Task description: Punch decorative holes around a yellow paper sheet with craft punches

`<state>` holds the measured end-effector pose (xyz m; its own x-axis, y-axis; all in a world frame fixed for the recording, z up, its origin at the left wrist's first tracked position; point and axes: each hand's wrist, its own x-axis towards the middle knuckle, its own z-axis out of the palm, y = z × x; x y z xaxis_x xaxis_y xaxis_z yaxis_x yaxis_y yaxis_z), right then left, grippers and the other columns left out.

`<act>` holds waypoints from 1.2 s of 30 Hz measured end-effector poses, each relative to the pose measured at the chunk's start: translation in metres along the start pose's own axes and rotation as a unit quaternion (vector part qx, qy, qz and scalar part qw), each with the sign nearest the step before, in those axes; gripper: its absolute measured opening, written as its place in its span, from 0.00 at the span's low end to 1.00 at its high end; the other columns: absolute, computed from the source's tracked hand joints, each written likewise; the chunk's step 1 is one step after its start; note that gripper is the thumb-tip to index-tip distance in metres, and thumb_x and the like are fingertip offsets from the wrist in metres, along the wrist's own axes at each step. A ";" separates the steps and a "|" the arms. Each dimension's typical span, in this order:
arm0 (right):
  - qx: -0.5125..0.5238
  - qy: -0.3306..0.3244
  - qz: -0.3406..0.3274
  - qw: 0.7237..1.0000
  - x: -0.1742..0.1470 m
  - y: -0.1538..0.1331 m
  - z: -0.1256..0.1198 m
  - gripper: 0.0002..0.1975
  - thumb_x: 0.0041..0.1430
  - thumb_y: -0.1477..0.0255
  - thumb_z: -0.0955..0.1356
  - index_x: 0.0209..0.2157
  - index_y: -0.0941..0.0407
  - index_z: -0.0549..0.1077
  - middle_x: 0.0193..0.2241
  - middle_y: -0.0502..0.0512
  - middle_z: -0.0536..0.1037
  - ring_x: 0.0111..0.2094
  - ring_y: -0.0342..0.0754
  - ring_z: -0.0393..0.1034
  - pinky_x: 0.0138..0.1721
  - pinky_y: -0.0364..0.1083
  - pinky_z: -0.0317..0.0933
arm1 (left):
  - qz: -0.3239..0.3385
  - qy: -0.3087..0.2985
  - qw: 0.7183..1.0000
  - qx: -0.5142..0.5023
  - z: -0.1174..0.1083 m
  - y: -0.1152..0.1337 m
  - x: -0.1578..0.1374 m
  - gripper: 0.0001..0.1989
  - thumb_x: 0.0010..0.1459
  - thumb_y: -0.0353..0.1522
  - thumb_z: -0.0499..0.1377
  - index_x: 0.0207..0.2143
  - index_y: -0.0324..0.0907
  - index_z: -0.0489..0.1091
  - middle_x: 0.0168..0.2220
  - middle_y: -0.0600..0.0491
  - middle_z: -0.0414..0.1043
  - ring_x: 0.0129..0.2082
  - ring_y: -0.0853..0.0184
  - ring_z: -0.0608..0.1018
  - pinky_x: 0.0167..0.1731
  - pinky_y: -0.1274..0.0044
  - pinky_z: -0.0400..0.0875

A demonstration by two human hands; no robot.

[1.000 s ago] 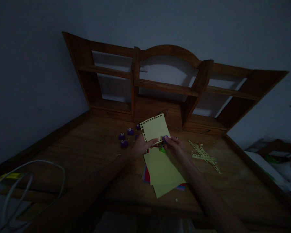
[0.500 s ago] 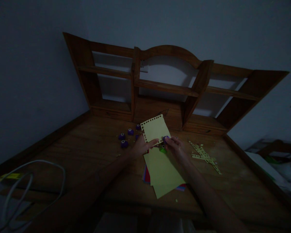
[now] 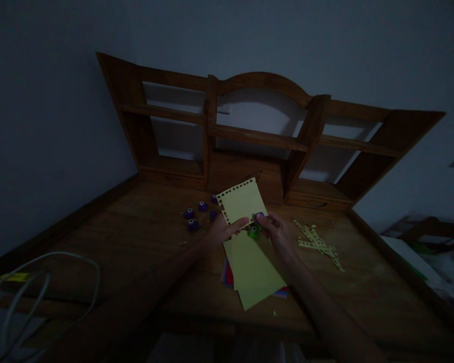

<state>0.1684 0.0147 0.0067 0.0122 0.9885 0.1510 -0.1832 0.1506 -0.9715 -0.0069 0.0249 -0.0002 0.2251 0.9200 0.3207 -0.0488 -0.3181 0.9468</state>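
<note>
A yellow sheet of paper with small shapes punched along its top, left and lower edges is held up over the desk. My left hand pinches its lower left edge, thumb on top. In my right hand is a purple craft punch, set at the paper's lower right edge. A green punch shows just below that edge, between my hands. Beneath lie loose yellow sheets over a stack of coloured paper.
Several purple punches stand left of my hands. Punched yellow strips lie crossed on the right. A wooden shelf unit rises at the desk's back. A white cable loops at the lower left.
The purple punch and both hands stay nearly in place at the paper's lower edge. More of the green punch shows below the paper. The view has shifted slightly.
</note>
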 end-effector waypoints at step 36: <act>0.053 -0.032 0.012 0.998 0.007 0.011 -0.004 0.10 0.52 0.62 0.71 0.31 0.54 0.75 0.25 0.49 0.72 0.20 0.41 0.59 0.24 0.43 0.54 | -0.044 -0.024 0.999 0.009 -0.003 -0.021 0.003 0.23 0.59 0.47 0.51 0.23 0.38 0.66 0.20 0.54 0.65 0.18 0.73 0.68 0.19 0.81 0.62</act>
<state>0.1702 0.0234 -0.0039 -0.0563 0.9881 0.1430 -0.2850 0.1214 -0.9508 -0.0083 0.0347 -0.0189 0.2744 0.9326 0.2344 -0.0094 -0.2411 0.9705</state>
